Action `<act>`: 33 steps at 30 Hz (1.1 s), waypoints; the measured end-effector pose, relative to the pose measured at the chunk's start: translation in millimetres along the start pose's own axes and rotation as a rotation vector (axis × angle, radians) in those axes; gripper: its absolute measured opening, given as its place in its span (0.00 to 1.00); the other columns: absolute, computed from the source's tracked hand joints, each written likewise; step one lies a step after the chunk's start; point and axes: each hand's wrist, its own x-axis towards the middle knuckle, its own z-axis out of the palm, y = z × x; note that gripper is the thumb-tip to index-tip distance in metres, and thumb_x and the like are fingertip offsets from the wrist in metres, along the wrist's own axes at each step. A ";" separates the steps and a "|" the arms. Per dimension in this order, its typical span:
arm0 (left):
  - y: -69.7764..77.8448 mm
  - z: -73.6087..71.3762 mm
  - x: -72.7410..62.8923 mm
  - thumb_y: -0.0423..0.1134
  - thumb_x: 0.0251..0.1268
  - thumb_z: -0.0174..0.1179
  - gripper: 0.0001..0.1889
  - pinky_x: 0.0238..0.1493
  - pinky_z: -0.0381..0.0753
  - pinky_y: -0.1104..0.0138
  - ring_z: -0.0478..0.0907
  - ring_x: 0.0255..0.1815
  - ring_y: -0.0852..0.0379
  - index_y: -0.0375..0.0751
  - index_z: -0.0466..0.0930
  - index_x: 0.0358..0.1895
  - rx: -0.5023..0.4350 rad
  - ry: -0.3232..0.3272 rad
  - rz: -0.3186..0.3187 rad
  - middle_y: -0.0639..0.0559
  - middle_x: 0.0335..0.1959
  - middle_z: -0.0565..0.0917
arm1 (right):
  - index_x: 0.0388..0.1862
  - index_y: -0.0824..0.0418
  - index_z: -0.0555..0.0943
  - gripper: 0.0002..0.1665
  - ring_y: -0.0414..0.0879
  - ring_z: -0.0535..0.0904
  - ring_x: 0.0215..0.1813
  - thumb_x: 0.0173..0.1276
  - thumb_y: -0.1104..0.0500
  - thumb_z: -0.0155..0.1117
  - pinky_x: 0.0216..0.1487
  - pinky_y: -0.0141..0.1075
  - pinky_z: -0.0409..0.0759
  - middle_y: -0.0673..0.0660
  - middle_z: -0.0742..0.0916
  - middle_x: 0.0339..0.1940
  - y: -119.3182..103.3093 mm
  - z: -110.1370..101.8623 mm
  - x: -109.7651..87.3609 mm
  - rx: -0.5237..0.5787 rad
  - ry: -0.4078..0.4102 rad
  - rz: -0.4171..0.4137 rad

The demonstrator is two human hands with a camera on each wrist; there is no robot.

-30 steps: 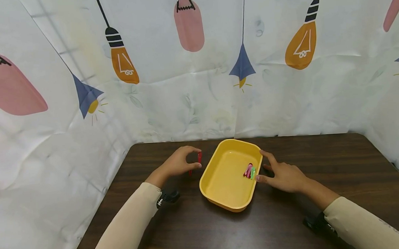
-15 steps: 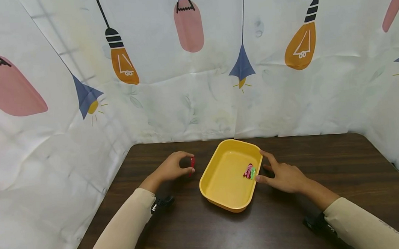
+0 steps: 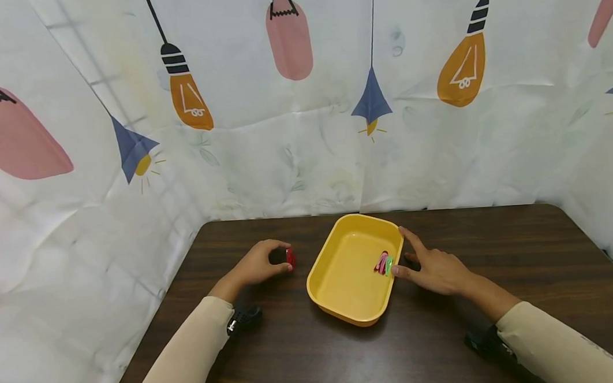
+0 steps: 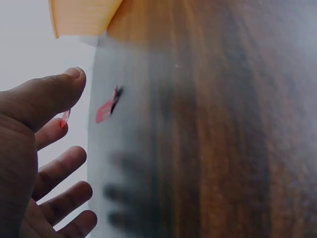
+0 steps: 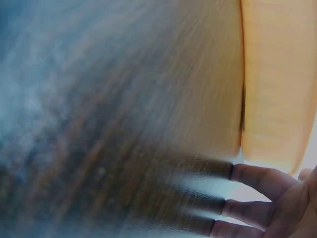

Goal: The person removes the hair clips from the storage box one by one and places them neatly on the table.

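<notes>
My left hand (image 3: 255, 265) pinches a red hair clip (image 3: 289, 256) between thumb and index finger, left of the yellow tray (image 3: 325, 297). In the left wrist view, its tip (image 4: 65, 118) shows behind the thumb. A second red hair clip (image 4: 104, 111) lies on the table just beyond that hand; from the head view the two red clips nearly overlap. My right hand (image 3: 438, 270) is spread against the tray's right side, thumb and index finger touching the rim. Inside the tray, near that thumb, lie pink hair clips (image 3: 381, 263) and a green one (image 3: 388, 266).
The dark wooden table (image 3: 336, 363) runs back to a white curtain (image 3: 284, 164) printed with lamps and bulbs. Black wrist cameras are strapped at the left wrist (image 3: 244, 319) and right wrist (image 3: 488, 344).
My left hand, with its red hair clip, has moved left and toward me, away from the tray and over beside the other red clip. The right hand and tray stay put.
</notes>
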 end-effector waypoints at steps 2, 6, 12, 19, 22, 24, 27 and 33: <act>-1.8 0.8 -1.0 0.49 0.63 0.73 0.29 0.72 0.64 0.44 0.70 0.70 0.41 0.40 0.80 0.65 0.004 0.003 0.003 0.45 0.64 0.80 | 0.85 0.41 0.31 0.60 0.48 0.83 0.26 0.71 0.26 0.54 0.24 0.42 0.74 0.67 0.82 0.65 -0.5 -0.3 0.5 -0.017 0.003 -0.001; -4.6 2.6 -2.0 0.48 0.62 0.74 0.28 0.72 0.63 0.43 0.69 0.69 0.39 0.41 0.81 0.64 0.026 0.013 0.010 0.45 0.63 0.80 | 0.86 0.43 0.33 0.60 0.48 0.83 0.27 0.71 0.25 0.55 0.24 0.42 0.75 0.66 0.82 0.64 -1.0 0.1 0.5 -0.041 0.003 0.005; -7.2 5.9 -1.6 0.49 0.62 0.74 0.28 0.72 0.61 0.42 0.67 0.69 0.37 0.43 0.82 0.63 0.074 0.017 0.005 0.44 0.63 0.80 | 0.86 0.43 0.34 0.62 0.47 0.82 0.27 0.68 0.23 0.55 0.25 0.42 0.75 0.65 0.82 0.64 -2.4 1.1 -0.5 -0.056 0.005 0.020; -7.0 7.4 -3.7 0.51 0.61 0.74 0.29 0.72 0.59 0.39 0.61 0.73 0.35 0.45 0.82 0.64 0.080 0.006 -0.045 0.40 0.68 0.75 | 0.86 0.43 0.36 0.63 0.46 0.81 0.25 0.67 0.22 0.56 0.26 0.42 0.75 0.65 0.82 0.64 -2.2 2.2 -0.2 -0.043 0.013 0.019; -8.4 8.2 -4.1 0.52 0.61 0.74 0.29 0.71 0.59 0.37 0.60 0.73 0.33 0.44 0.82 0.64 0.090 0.007 -0.047 0.38 0.69 0.73 | 0.86 0.44 0.36 0.63 0.46 0.82 0.26 0.67 0.22 0.56 0.26 0.42 0.75 0.66 0.82 0.64 -1.8 2.3 -0.3 -0.045 0.018 0.013; -9.4 8.8 -4.2 0.53 0.61 0.74 0.30 0.71 0.58 0.36 0.60 0.74 0.33 0.44 0.82 0.64 0.092 0.005 -0.049 0.37 0.70 0.72 | 0.86 0.44 0.35 0.63 0.45 0.81 0.25 0.67 0.23 0.56 0.25 0.42 0.75 0.66 0.82 0.64 -1.7 2.5 -0.3 -0.042 0.018 0.015; -10.1 9.4 -4.4 0.53 0.61 0.74 0.30 0.71 0.56 0.35 0.59 0.74 0.32 0.44 0.82 0.64 0.095 0.002 -0.048 0.37 0.71 0.71 | 0.86 0.44 0.35 0.63 0.46 0.80 0.23 0.67 0.23 0.56 0.23 0.42 0.74 0.66 0.82 0.64 -2.3 2.6 -0.3 -0.035 0.015 0.019; -9.6 9.3 -5.4 0.53 0.62 0.73 0.31 0.71 0.54 0.34 0.58 0.75 0.32 0.44 0.81 0.65 0.100 -0.001 -0.045 0.38 0.71 0.71 | 0.86 0.44 0.34 0.63 0.47 0.83 0.27 0.67 0.22 0.55 0.24 0.41 0.74 0.65 0.83 0.63 -4.3 1.8 0.6 -0.051 0.023 0.020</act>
